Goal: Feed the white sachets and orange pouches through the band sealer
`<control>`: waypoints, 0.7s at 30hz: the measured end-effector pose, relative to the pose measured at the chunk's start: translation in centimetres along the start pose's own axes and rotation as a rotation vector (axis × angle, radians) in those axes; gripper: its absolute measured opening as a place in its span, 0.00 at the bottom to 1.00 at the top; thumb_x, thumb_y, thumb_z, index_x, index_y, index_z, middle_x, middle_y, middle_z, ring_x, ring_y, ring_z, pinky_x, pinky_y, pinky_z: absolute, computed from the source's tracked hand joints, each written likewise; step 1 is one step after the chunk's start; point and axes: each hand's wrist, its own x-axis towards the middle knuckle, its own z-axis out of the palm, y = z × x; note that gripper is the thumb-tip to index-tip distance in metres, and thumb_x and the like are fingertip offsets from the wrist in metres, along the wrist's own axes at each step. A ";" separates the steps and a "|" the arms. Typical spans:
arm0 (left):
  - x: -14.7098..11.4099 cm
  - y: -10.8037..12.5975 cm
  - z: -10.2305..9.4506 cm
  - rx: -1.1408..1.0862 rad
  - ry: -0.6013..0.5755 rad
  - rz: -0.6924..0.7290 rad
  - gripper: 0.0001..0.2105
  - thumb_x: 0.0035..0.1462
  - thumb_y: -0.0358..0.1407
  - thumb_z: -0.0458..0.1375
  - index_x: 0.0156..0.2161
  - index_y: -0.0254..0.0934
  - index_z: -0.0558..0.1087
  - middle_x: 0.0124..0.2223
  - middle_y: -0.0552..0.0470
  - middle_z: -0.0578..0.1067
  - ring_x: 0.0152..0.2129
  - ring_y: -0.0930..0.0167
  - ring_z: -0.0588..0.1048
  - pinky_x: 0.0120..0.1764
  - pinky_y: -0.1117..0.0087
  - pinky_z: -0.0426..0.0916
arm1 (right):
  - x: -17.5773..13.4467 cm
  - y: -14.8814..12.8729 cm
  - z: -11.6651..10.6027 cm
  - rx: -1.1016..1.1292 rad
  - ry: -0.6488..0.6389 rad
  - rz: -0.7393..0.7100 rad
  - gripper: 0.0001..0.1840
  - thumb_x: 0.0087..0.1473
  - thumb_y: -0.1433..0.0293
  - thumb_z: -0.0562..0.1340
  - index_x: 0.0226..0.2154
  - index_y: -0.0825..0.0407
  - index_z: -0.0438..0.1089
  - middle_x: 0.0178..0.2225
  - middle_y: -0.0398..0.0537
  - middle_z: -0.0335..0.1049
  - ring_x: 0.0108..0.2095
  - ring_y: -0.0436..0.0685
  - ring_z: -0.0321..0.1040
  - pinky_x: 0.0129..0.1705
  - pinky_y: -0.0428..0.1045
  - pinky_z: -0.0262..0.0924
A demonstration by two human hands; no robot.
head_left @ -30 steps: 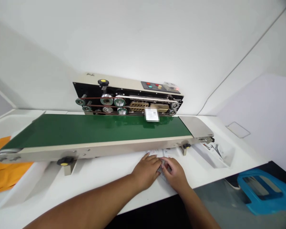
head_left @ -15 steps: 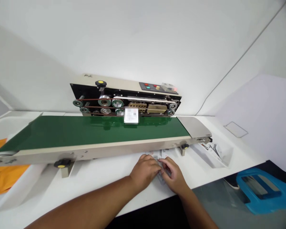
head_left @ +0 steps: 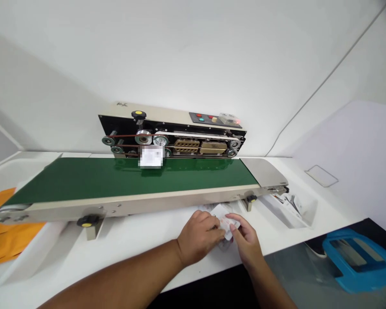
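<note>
My right hand [head_left: 247, 241] pinches the right side of a small white card [head_left: 225, 223] with reddish print between thumb and fingers. At its lower left edge, my left hand [head_left: 200, 237] is closed on the same card, its fingertips partly hidden. Crumpled clear plastic [head_left: 225, 245] shows beneath both hands, just above the white tabletop. Beyond them, a white packet [head_left: 152, 157], its print blurred out, stands over the green conveyor belt [head_left: 96, 178] against the rollers of a band sealer [head_left: 180, 118].
An orange pouch pile [head_left: 16, 240] lies in a white bin [head_left: 38, 257] at left. Another white bin [head_left: 305, 214] at right holds papers. Black knobs [head_left: 88, 220] jut from the conveyor's front. A blue stool [head_left: 360, 257] stands on the floor at right.
The packet at the sealer has travelled left along the belt. The white card now shows between my hands, and my right hand has shifted slightly right.
</note>
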 end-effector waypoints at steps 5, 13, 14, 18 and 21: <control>0.2 0.0 -0.3 -0.131 0.099 -0.162 0.31 0.62 0.52 0.59 0.65 0.38 0.66 0.58 0.36 0.72 0.51 0.53 0.70 0.54 0.52 0.62 | 0.9 -1.6 -0.9 0.170 -0.165 0.099 0.20 0.58 0.53 0.64 0.47 0.47 0.70 0.31 0.45 0.73 0.25 0.55 0.67 0.26 0.47 0.61; 0.9 -0.2 0.3 -0.498 -0.011 -0.502 0.08 0.63 0.40 0.59 0.38 0.40 0.80 0.27 0.55 0.76 0.24 0.70 0.71 0.32 0.71 0.64 | 1.5 -2.7 -3.3 0.014 -0.288 0.078 0.19 0.58 0.55 0.65 0.46 0.49 0.76 0.36 0.49 0.77 0.33 0.58 0.73 0.34 0.50 0.68; 1.0 -0.2 0.3 -0.542 0.014 -0.534 0.07 0.61 0.39 0.61 0.37 0.39 0.79 0.25 0.56 0.75 0.23 0.72 0.70 0.30 0.72 0.63 | 1.6 -2.9 -3.5 -0.033 -0.321 0.059 0.17 0.59 0.56 0.65 0.46 0.49 0.77 0.37 0.49 0.78 0.34 0.58 0.74 0.35 0.51 0.69; 1.1 0.1 0.3 -0.685 0.054 -0.592 0.05 0.56 0.36 0.65 0.32 0.37 0.75 0.26 0.57 0.74 0.22 0.73 0.68 0.28 0.74 0.60 | 1.9 -4.7 -4.5 -0.229 -0.470 -0.029 0.10 0.59 0.62 0.64 0.39 0.47 0.80 0.33 0.47 0.78 0.32 0.60 0.74 0.34 0.52 0.68; 1.0 0.1 0.4 -0.765 0.040 -0.593 0.08 0.55 0.37 0.66 0.33 0.37 0.71 0.26 0.57 0.73 0.22 0.74 0.67 0.27 0.74 0.59 | 3.3 -6.8 -6.4 -0.286 -0.559 -0.059 0.04 0.52 0.68 0.69 0.33 0.45 0.81 0.29 0.47 0.78 0.28 0.61 0.73 0.30 0.53 0.69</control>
